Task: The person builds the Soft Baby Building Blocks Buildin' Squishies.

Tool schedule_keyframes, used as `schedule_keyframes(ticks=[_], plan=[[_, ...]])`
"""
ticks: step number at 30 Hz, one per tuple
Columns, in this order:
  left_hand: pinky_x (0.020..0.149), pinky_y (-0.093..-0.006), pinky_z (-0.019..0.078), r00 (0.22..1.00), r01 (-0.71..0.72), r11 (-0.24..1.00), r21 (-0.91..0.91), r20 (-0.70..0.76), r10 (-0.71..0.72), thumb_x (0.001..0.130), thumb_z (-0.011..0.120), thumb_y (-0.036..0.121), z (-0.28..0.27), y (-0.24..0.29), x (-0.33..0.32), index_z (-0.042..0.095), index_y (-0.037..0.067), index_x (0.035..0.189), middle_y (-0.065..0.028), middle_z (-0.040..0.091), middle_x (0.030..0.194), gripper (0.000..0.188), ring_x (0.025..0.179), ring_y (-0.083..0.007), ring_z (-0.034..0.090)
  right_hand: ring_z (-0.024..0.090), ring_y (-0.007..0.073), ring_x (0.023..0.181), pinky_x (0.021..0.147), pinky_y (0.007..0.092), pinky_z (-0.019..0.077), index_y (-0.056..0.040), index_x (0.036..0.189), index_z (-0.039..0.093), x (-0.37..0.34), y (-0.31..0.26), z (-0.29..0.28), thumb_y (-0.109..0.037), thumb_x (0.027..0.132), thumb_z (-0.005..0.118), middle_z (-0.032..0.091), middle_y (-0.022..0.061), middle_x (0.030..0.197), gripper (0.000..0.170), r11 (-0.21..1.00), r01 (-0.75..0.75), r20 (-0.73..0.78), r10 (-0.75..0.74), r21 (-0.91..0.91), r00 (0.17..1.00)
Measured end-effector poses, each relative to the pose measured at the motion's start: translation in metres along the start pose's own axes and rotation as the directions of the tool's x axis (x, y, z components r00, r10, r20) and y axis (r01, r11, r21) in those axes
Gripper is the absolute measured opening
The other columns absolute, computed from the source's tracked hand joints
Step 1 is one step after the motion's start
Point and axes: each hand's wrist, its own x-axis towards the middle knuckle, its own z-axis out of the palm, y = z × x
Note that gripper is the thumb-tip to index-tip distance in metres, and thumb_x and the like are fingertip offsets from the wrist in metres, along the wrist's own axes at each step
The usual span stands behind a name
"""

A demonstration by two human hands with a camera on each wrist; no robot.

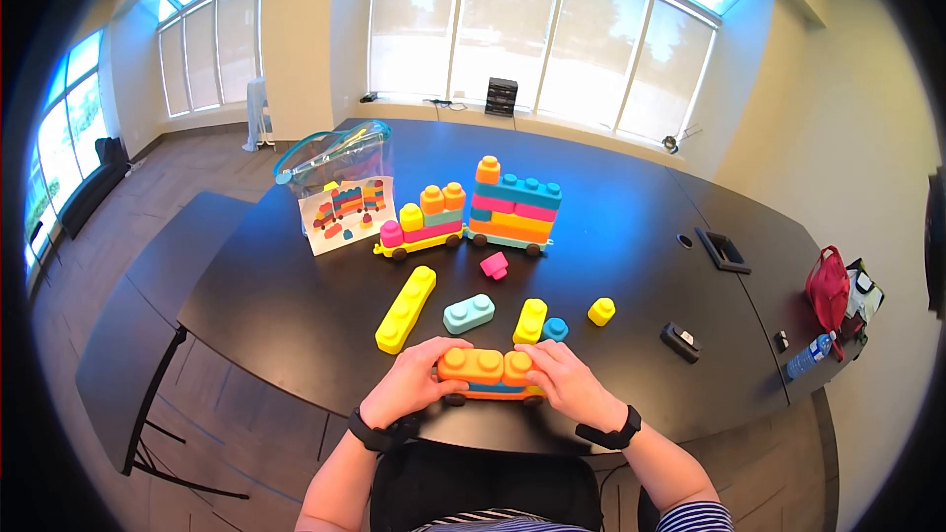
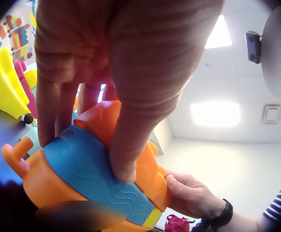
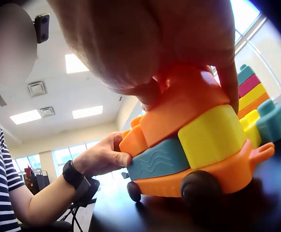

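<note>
A toy train wagon with an orange wheeled base (image 3: 237,176) stands at the table's near edge. On the base sit a blue block with wavy lines (image 3: 160,159) and a yellow block (image 3: 213,137), side by side. Above them lie a longer orange block (image 1: 473,365) and a smaller orange block (image 1: 517,368). My left hand (image 1: 414,379) grips the wagon's left end, thumb against the blue block's side and the orange block above it. From the right, my right hand (image 1: 574,384) pinches the smaller orange block between thumb and fingers.
Beyond the wagon lie a long yellow block (image 1: 406,309), a pale teal block (image 1: 468,313), a yellow block (image 1: 530,320), a blue block (image 1: 555,329) and a pink block (image 1: 494,266). Two built wagons (image 1: 512,217) stand behind, near a clear bag (image 1: 340,163). A water bottle (image 1: 810,356) is far right.
</note>
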Motion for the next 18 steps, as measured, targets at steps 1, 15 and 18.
schedule_keyframes(ticks=[1,15,18], plan=[[0.098,-0.0386,0.0565,1.000,-0.018,1.000,0.022,-0.005,0.018,0.078,0.090,0.006,0.000,0.001,-0.001,0.065,0.006,0.131,-0.0122,0.072,0.121,0.058,0.113,-0.0306,0.070,0.061,0.0362,0.118,0.100,0.0432,0.0526,-0.0053,0.146,0.056,0.001,-0.001,0.000,-0.015,0.104,0.061,0.061,0.0149,0.123,0.043,1.000,-0.008,0.013,0.008,-0.002,1.000],[0.098,-0.0390,0.0550,0.998,0.037,0.998,0.056,0.051,-0.039,0.084,0.088,0.008,-0.005,0.005,-0.004,0.059,0.006,0.131,-0.0131,0.068,0.120,0.056,0.114,-0.0325,0.068,0.067,0.0334,0.112,0.099,0.0414,0.0531,-0.0078,0.141,0.066,0.101,0.064,-0.066,-0.030,0.108,0.061,0.070,0.0170,0.120,0.040,0.996,-0.040,0.226,0.021,0.081,0.974],[0.098,-0.0406,0.0548,0.997,0.027,0.999,0.043,0.068,-0.029,0.085,0.086,0.009,-0.007,0.006,-0.003,0.059,0.007,0.132,-0.0139,0.069,0.120,0.054,0.115,-0.0353,0.067,0.065,0.0375,0.117,0.102,0.0444,0.0523,-0.0102,0.145,0.063,0.146,0.094,-0.051,-0.034,0.101,0.070,0.068,0.0205,0.126,0.050,0.998,-0.032,0.253,0.046,-0.060,0.966]])
